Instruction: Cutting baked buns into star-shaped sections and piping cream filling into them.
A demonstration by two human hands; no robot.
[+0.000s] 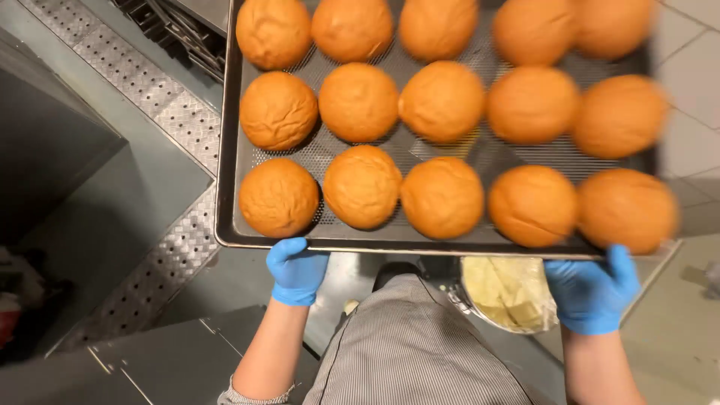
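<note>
Head cam view, the only angle there is: the person is carrying a perforated metal baking tray [229, 150] loaded with golden-brown buns [442, 196], three rows showing, the top row cut off by the frame. The tray is held out in front of the body at about waist level, above a grey floor [127, 225].

The left hand [296, 270], in a blue glove, clamps the near rim toward the left corner, thumb on top and fingers curled underneath. The right hand [592, 292], gloved too, grips the same rim near the right corner. Both are closed on the tray edge, not spread flat beneath it.

Doing this well probably comes down to keeping the tray level. The buns sit loose, and the rightmost ones ride right at the rim, so a tilt that way could roll one off. The blur on the right side looks like motion, so slower swings wouldn't hurt.

For room: there's a patterned metal floor strip [161, 105] running diagonally on the left and a dark steel unit [45, 135] at the far left edge, fairly near the tray's left corner. A rack-like thing [172, 37] sits at the top left. The right side shows pale floor tiles [690, 105] and looks more open. A bowl of something yellowish [506, 292] sits low, just under the near rim, beside the striped apron [420, 352].
</note>
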